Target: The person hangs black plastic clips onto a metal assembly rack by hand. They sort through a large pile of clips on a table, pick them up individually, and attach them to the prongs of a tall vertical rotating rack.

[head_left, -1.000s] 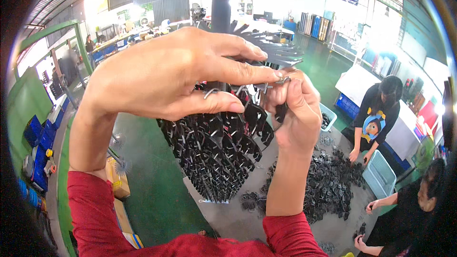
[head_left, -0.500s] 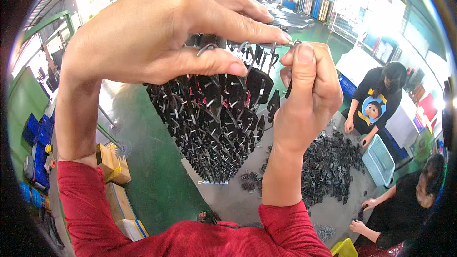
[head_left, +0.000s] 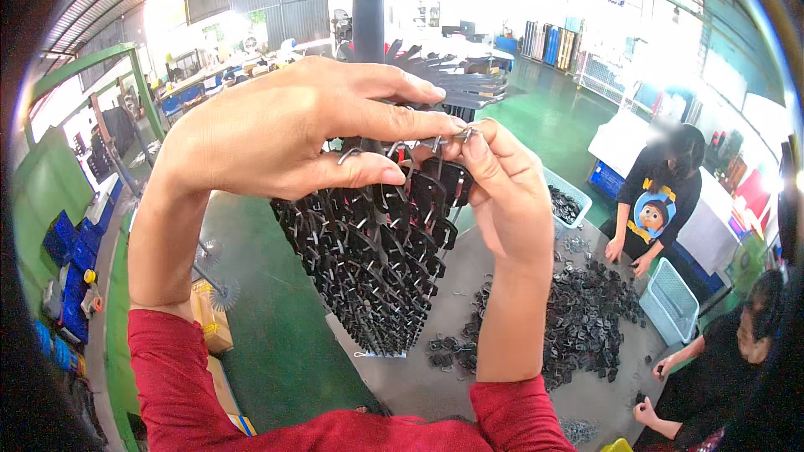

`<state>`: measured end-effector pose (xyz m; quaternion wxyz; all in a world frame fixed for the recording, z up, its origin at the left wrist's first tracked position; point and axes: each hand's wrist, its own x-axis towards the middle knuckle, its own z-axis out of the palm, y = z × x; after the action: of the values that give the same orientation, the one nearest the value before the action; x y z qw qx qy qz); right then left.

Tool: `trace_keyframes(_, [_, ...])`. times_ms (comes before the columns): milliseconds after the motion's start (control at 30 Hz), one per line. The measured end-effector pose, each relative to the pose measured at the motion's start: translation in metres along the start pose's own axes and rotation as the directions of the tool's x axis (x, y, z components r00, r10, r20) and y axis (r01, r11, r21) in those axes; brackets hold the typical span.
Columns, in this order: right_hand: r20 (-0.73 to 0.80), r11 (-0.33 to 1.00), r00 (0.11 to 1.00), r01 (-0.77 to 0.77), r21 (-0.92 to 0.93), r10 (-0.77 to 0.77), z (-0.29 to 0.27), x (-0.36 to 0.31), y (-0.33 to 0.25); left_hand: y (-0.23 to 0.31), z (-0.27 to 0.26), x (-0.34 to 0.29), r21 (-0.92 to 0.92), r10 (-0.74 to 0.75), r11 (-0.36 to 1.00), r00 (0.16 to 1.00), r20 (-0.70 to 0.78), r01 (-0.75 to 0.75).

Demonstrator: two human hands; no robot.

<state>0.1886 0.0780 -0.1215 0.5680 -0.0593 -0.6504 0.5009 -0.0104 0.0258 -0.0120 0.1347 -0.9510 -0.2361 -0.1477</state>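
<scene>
Presently | right hand point(head_left: 512, 188) pinches metal hook point(head_left: 469, 131) at thumb tip | left hand point(head_left: 280, 130): thumb, forefinger parted, just beside hook

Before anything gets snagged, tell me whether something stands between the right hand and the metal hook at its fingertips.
Nothing visible does: the right hand has the metal hook at its thumb and fingertips. The left hand has its index fingertip close beside it, and the black pieces hang below, not between.

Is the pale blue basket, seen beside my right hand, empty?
Not empty: dark pieces show inside the basket. How full, I cannot tell.
</scene>
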Motion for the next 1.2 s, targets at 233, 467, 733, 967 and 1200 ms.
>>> trace_keyframes(233, [-0.145, 0.981, 0.989, -0.040, -0.191, 0.012, 0.029, -0.013, -0.024, 0.004, 0.005, -0.006, -0.021, 0.048, 0.999, 0.995, -0.087, -0.050])
trace_keyframes(467, [-0.224, 0.854, 0.973, -0.074, -0.515, -0.050, 0.026, -0.010, -0.029, 0.004, 0.003, -0.003, 0.016, 0.069, 0.998, 0.995, -0.066, -0.068])
trace_keyframes(733, [-0.131, 0.782, 0.959, 0.122, -0.611, -0.253, 0.023, 0.000, -0.014, -0.010, 0.004, -0.006, -0.028, 0.044, 0.999, 0.998, -0.038, -0.045])
trace_keyframes(967, [-0.176, 0.828, 0.873, 0.343, -0.443, -0.456, 0.023, 0.003, 0.007, -0.011, 0.003, -0.005, -0.023, 0.041, 0.999, 0.999, 0.000, -0.041])
trace_keyframes(1200, [-0.190, 0.792, 0.817, 0.425, -0.439, -0.544, 0.019, 0.000, 0.007, -0.007, 0.000, -0.004, 0.011, 0.048, 0.999, 0.999, 0.012, -0.049])
